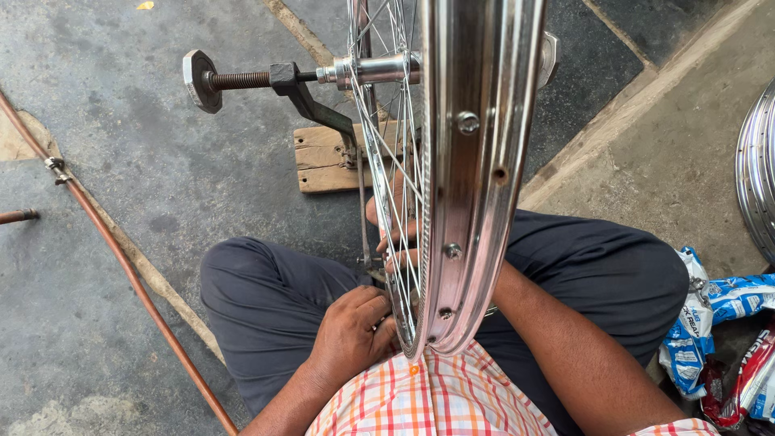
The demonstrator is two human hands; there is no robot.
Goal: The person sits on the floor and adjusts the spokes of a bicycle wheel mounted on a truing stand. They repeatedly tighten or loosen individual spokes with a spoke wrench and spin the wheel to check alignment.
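A shiny bicycle wheel rim (pixel 476 161) stands upright in front of me, seen edge-on, its thin spokes (pixel 387 145) running to a hub axle (pixel 375 69). The axle rests in a dark metal stand (pixel 311 101) with a threaded bolt and a nut on the left. I sit cross-legged with the wheel's lower edge over my lap. My left hand (pixel 351 331) is curled shut on the spokes beside the rim's bottom. My right hand (pixel 394 234) reaches in from behind the rim. Only its fingers show through the spokes, pinched on one.
The stand is fixed to a wooden block (pixel 323 157) on the grey concrete floor. A copper-coloured pipe (pixel 121 258) runs diagonally along the floor on the left. Another chrome rim (pixel 759 178) lies at the right edge, with blue, white and red packets (pixel 718 323) below it.
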